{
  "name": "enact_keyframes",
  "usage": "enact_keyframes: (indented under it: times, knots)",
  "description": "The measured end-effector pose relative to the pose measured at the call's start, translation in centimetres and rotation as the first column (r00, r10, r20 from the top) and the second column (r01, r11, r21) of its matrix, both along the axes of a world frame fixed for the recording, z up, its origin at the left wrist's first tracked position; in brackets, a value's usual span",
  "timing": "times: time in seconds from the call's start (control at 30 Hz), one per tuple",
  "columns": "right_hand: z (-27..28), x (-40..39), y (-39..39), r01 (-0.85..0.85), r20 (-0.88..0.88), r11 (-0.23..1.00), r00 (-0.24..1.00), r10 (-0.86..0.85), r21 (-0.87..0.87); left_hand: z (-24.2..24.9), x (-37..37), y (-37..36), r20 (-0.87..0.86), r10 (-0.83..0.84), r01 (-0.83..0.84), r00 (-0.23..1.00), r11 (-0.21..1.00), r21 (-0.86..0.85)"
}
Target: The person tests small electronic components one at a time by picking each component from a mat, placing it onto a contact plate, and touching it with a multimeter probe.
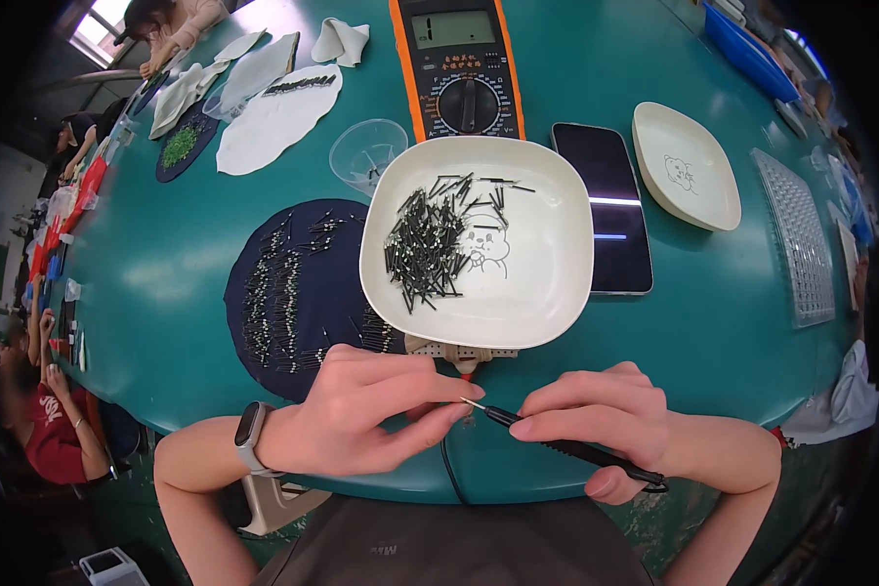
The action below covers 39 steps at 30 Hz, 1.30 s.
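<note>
My right hand (606,415) grips a black multimeter test probe (581,449), its bare metal tip pointing left. Close to that tip, the thumb and forefinger of my left hand (376,405) are pinched together; whatever they hold is too small to make out. Something red shows just behind the fingertips, beside a beige perforated block (459,351) partly covered by a white dish (566,303). Many thin black pin-like parts (425,244) lie heaped in the dish's left half. Beyond it stands an orange-edged digital multimeter (467,103), its display reading 1.
A dark round cloth (308,283) with rows of small parts lies left of the dish. Nearby are a clear cup (366,156), a phone (610,210), a second dish (689,166) and a clear well tray (796,234). Other people (59,420) sit along the left.
</note>
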State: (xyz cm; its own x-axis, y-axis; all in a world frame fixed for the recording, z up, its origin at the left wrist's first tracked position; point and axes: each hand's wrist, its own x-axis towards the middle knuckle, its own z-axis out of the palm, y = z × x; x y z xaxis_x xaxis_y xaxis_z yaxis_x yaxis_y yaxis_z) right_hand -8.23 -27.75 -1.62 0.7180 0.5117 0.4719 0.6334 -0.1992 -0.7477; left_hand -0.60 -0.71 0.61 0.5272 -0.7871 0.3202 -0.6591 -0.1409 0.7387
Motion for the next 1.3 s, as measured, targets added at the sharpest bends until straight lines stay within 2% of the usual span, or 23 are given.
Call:
enact_keyframes:
  times: [0.4, 0.5, 0.6, 0.67, 0.73, 0.83, 0.93, 1.03, 1.3]
  knots:
    - [-0.3, 0.1, 0.1, -0.005, 0.037, 0.997, 0.999, 0.002, 0.074, -0.2, -0.1, 0.0, 0.063, 0.013, -0.012, 0.998, 1.0, -0.007]
    - [-0.3, 0.3, 0.2, 0.003, 0.057, 0.992, 0.998, -0.011, 0.123, 0.5, -0.2, 0.4, 0.203, 0.082, -0.077, 0.976, 0.996, -0.031]
    - [-0.4, 0.3, 0.3, 0.011, 0.068, 0.987, 0.997, -0.023, 0.161, 2.8, 1.4, 1.3, 0.214, 0.242, -0.231, 0.946, 0.97, -0.075]
    - [-0.7, 0.3, 0.6, 0.005, 0.077, 0.983, 0.997, -0.02, 0.186, 3.5, 4.0, 3.0, 0.247, 0.368, -0.38, 0.896, 0.925, 0.003]
    - [-0.6, 0.3, 0.4, 0.002, 0.066, 0.986, 0.998, -0.013, 0.169, 3.2, 6.4, 4.0, 0.329, 0.504, -0.564, 0.799, 0.817, 0.117]
    - [-0.5, 0.3, 0.5, 0.002, 0.059, 0.987, 0.998, -0.012, 0.163, 1.5, 8.9, 5.5, 0.585, 0.415, -0.637, 0.696, 0.733, 0.238]
    - [-0.5, 0.5, 0.6, 0.002, 0.062, 0.987, 0.998, -0.012, 0.163, 0.0, 9.2, 5.4, 0.696, 0.314, -0.616, 0.646, 0.753, 0.231]
    - [-0.4, 0.5, 0.8, 0.004, 0.058, 0.987, 0.998, -0.014, 0.161, -0.4, 9.4, 5.2, 0.744, 0.293, -0.631, 0.6, 0.746, 0.216]
    - [-0.3, 0.5, 0.7, -0.003, 0.06, 0.989, 0.998, -0.005, 0.145, 0.0, 9.3, 5.2, 0.748, 0.31, -0.65, 0.587, 0.731, 0.207]
